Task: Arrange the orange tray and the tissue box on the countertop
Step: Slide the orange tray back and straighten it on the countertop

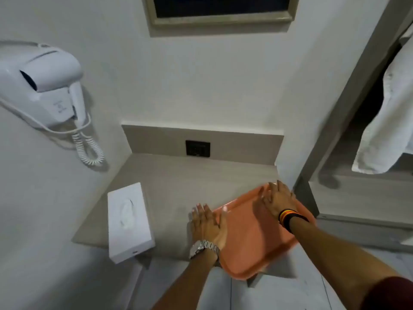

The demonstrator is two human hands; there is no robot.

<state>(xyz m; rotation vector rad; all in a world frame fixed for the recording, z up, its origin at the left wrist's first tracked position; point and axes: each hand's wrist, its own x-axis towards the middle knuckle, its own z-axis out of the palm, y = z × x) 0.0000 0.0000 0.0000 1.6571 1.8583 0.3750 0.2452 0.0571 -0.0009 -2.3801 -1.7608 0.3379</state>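
The countertop (178,175) fills the alcove, and on its right side the orange tray (252,240) lies skewed, its near corner jutting past the front edge. This looks like the tray-squaring step: both hands are on it, and the next move probably calls for a push and a twist away from the person so the tray sits fully on the surface and parallel with the wall. The tissue box (129,220) lies flat at the left, well apart from the tray, its near end also overhanging the edge; it likely wants nudging back afterwards. The right hand (279,201) is spread wide, palm down over the tray's far right rim, though blur makes actual contact hard to confirm. The left hand (207,224) is flat and open too, fingers forward, pressing the tray's left rim, gripping nothing.
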